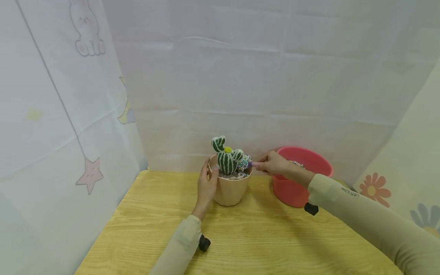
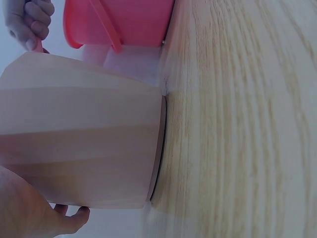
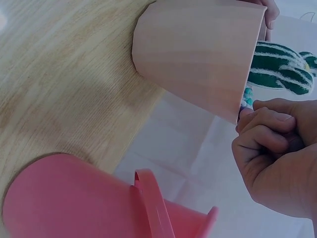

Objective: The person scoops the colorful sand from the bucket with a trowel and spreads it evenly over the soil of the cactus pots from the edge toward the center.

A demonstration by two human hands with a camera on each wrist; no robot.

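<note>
Near the middle of the table's [image 1: 247, 236] far edge stands an upright pot [image 1: 231, 193], containing a green-and-white cactus [image 1: 227, 163] with a yellow bloom. Left hand [image 1: 207, 185]: grip clasping the pot's left side, thumb at the rim. Right hand [image 1: 275, 164]: grip clenched round a tool [image 1: 250, 164], its purple part visible at the pot's right rim; multicoloured beads [image 1: 245, 161] lie just beside the cactus. Toward the far right corner, a red bucket [image 1: 290, 194] holds further multicoloured material, partly hidden by the right arm.

The cactus [image 1: 225, 164] is green with white stripes, the pot [image 1: 230, 192] peach, the bucket [image 1: 290, 193] pinkish-red.
</note>
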